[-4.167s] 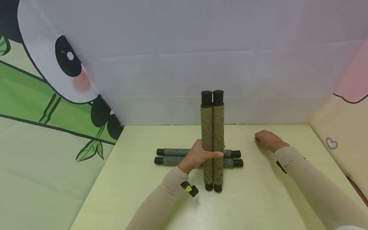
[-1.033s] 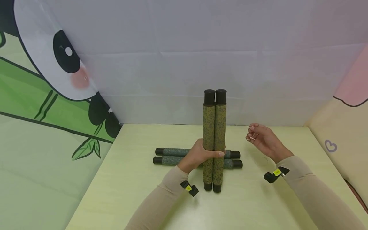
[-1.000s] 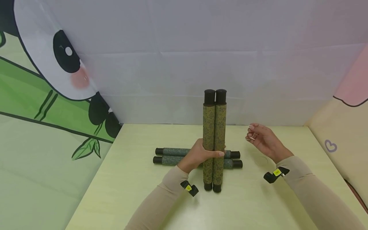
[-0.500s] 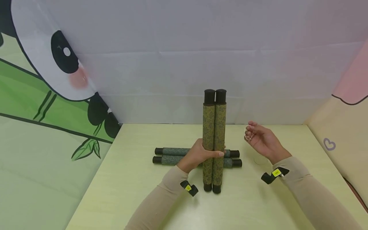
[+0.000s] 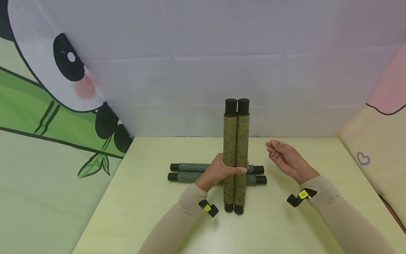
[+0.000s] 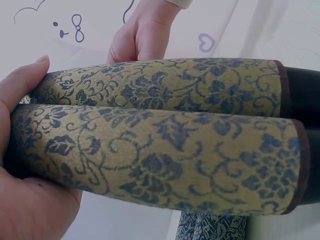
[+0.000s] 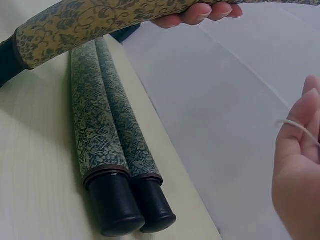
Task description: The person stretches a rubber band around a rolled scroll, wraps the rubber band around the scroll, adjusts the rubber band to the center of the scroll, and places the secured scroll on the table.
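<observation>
My left hand [image 5: 219, 171] grips two scrolls side by side, fingers behind and thumb across the front. Both are covered in yellow-gold brocade with dark blue flowers: a left gold scroll [image 5: 229, 141] and a right gold scroll [image 5: 243, 141], upright with black end knobs at top and bottom. To their right my raised right hand [image 5: 290, 160] pinches a thin pale rubber band [image 7: 300, 126], looped by its fingertips. Behind the left hand lie two blue-green scrolls, the farther green scroll [image 5: 194, 168] and the nearer green scroll [image 5: 190, 177], their middles hidden.
A thin curved loop [image 5: 281, 178] lies on the pale yellow table [image 5: 142, 218], below the right hand. A white cloth backdrop [image 5: 190, 88] stands along the table's far edge, with printed cartoon panels at both sides.
My right hand was lowered to the table with fingers closed; it has since lifted with the rubber band and drifted slightly left. The left hand keeps its grip on the gold scrolls.
</observation>
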`<state>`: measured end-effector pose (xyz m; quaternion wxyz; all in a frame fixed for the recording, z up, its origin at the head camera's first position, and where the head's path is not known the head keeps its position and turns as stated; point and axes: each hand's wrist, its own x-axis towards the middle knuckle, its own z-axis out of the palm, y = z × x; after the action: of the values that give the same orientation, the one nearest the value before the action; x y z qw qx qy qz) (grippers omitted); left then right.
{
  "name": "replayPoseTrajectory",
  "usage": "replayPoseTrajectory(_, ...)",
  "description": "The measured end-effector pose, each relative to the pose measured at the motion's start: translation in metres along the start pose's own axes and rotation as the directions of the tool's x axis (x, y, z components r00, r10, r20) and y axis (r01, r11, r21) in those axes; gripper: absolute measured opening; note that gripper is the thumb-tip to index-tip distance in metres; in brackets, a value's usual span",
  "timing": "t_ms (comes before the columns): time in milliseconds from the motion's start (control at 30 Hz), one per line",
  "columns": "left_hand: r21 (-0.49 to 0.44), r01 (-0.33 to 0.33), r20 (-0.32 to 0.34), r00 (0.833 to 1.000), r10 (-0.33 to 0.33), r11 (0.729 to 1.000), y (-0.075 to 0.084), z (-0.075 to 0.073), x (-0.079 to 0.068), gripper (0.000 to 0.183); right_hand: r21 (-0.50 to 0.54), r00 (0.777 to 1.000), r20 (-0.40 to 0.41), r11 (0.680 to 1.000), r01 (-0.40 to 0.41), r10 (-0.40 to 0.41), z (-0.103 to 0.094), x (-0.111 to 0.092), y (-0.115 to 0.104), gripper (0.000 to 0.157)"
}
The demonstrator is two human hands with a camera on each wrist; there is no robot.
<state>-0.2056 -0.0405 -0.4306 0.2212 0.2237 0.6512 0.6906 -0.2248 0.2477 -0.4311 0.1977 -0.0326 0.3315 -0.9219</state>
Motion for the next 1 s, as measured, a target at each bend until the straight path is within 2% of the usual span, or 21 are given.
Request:
replayPoseTrajectory(167,0.003,-0.002,-0.002,1.0,0.002,1.0,0.001,0.0,-0.001,0.034,-0.048,0.998,-0.05,0.998,-0.046,0.044,0.0,0.0,0.004,0.026)
replayPoseTrajectory(300,0.012,0.002,-0.002,1.0,-0.002,1.0,0.002,0.0,0.0,0.034,-0.058,0.996,-0.028,0.994,-0.091,0.089,0.0,-0.002,0.005,0.036)
replayPoseTrajectory(367,0.036,0.009,-0.013,1.0,-0.009,0.999,0.003,0.0,0.001,0.033,-0.034,0.994,0.021,0.994,-0.103,0.104,0.0,-0.003,0.005,0.041)
replayPoseTrajectory(467,0.05,0.016,-0.018,1.0,-0.015,0.999,0.003,-0.001,0.002,0.033,0.03,0.985,0.14,0.993,-0.11,0.105,0.0,-0.005,0.004,0.046)
replayPoseTrajectory(600,0.037,0.013,-0.012,1.0,-0.013,0.999,0.003,-0.002,0.002,0.033,0.142,0.947,0.309,0.98,-0.14,0.09,0.002,-0.008,0.003,0.05)
replayPoseTrajectory(700,0.019,-0.001,-0.004,1.0,0.001,1.0,0.003,-0.002,0.002,0.033,0.167,0.92,0.384,0.974,-0.154,0.08,0.005,-0.009,0.005,0.048)
replayPoseTrajectory(900,0.004,-0.019,0.002,1.0,0.019,1.0,0.001,-0.002,0.002,0.031,0.083,0.905,0.419,0.99,-0.116,0.071,0.011,-0.011,0.007,0.058)
replayPoseTrajectory(1000,0.006,-0.012,0.008,1.0,0.012,1.0,0.0,-0.002,0.001,0.034,-0.051,0.913,0.397,0.995,-0.08,0.094,0.015,-0.012,0.006,0.053)
